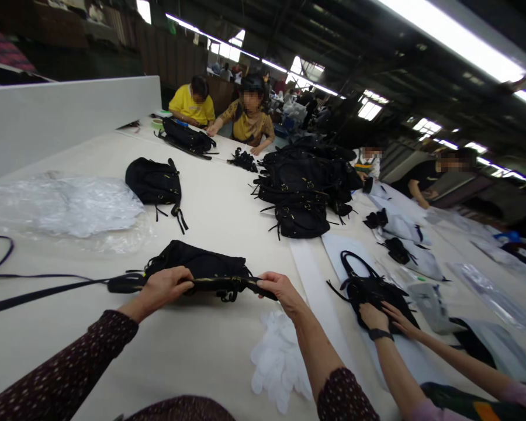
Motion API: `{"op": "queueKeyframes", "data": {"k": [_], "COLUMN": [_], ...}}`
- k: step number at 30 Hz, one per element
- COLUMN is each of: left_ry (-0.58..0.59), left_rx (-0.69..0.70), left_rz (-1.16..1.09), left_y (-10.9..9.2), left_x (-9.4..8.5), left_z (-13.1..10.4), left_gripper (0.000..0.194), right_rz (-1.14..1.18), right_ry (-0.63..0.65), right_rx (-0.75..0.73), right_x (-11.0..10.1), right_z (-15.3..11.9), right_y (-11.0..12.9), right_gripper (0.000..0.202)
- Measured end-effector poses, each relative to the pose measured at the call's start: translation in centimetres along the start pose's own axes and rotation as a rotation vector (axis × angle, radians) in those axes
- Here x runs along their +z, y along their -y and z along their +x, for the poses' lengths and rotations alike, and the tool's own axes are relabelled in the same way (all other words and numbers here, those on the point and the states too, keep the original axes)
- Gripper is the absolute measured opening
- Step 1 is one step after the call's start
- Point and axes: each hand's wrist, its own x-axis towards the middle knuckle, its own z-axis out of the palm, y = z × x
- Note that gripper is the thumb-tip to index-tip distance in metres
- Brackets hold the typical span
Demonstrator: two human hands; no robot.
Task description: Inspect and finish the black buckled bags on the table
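A black bag lies on the pale table in front of me, its brass-coloured zip stretched in a line toward me. My left hand is closed around the zipped edge near its left end. At the other end, my right hand pinches the dark end of the zipped edge between thumb and fingers. A long black strap runs off to the left from the bag. Just below my right hand lies a loose pile of thin white rounded pieces.
Clear plastic bags and another black bag lie at left. Black bags are heaped mid-table. On my right, a co-worker's hands press on a black handbag. Other people work across the table.
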Motion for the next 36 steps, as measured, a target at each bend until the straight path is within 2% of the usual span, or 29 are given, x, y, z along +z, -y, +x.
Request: {"op": "queueKeyframes", "data": {"k": [3,5,9,11,13,15,20,24,28,30,34,36], "left_ry": [-0.015,-0.022,0.001,-0.002,-0.004,0.009,0.041,0.066,0.065,-0.014,-0.352,-0.383], "left_rx": [-0.010,-0.019,-0.075,-0.095,-0.099,-0.094,-0.004,0.083,0.137,0.146,0.195,0.210], "left_rz": [-0.030,-0.036,-0.027,-0.023,-0.010,0.011,0.051,0.068,0.088,0.133,0.281,0.317], "left_y": [-1.5,-2.3,-2.9,-3.0,-3.1,-3.1,-2.7,-2.0,-1.1,-0.9,-2.4,-4.0], "left_x": [-1.4,-1.8,-1.3,-0.9,-0.7,-0.7,-1.0,-1.4,-2.1,-2.5,-2.1,-1.3], "left_z": [-0.1,-0.4,-1.3,-1.8,-2.2,-2.5,-2.8,-2.5,-2.1,-2.0,-2.8,-3.5], "left_gripper": [0.027,0.028,0.029,0.029,0.029,0.029,0.031,0.029,0.026,0.026,0.030,0.030], "right_rz": [-0.040,-0.093,-0.304,-0.381,-0.452,-0.572,-0.879,-0.944,-0.950,-0.924,-0.811,-0.765], "right_ry": [-0.148,-0.288,-0.733,-0.845,-0.826,-0.747,-0.551,-0.325,-0.245,-0.254,-0.330,-0.357], "right_rx": [-0.067,-0.168,-0.530,-0.670,-0.724,-0.720,-0.582,-0.439,-0.453,-0.497,-0.513,-0.494], "right_x": [-1.1,-1.3,-0.3,0.9,2.3,3.5,5.1,5.5,5.9,6.3,7.2,7.7], "right_z": [-0.1,-0.5,-3.1,-4.8,-6.1,-6.7,-5.8,-4.8,-4.3,-4.0,-3.4,-3.1], "right_y": [0.2,0.3,0.0,-0.7,-1.4,-1.9,-1.1,-0.6,-1.3,-1.4,-0.7,0.1], "right_gripper": [0.036,0.038,0.031,0.023,0.019,0.019,0.033,0.020,0.024,0.025,0.024,0.023]}}
